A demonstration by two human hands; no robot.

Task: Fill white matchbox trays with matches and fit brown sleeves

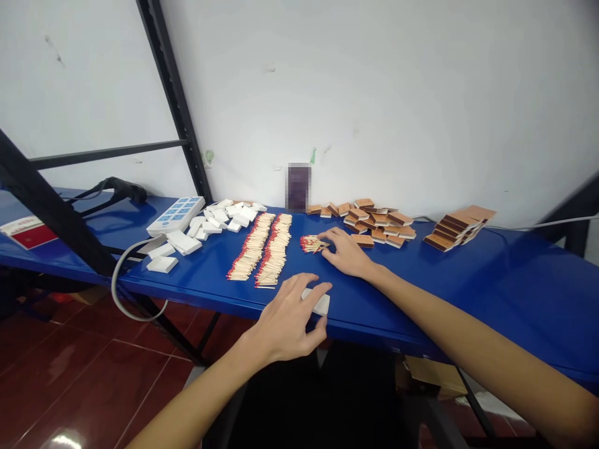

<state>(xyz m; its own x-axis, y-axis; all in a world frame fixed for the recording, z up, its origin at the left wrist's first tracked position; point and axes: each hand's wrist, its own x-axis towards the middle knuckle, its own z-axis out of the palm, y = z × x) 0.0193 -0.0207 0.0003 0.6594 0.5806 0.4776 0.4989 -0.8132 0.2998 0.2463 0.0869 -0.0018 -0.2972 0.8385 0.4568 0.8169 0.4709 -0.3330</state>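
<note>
Near the table's front edge, my left hand is curved round a small white matchbox tray, with thumb and index finger at its sides. The hand hides part of the tray. Farther back, my right hand has its fingertips bent at a small heap of red-tipped matches, with some matches between fingers and thumb. Left of this heap, two long rows of matches lie side by side on the blue table.
White matchbox trays are piled at the left beside a white-and-blue box. Brown matchbox sleeves lie scattered at the back, with stacked matchboxes farther right. A black post and a grey cable stand left.
</note>
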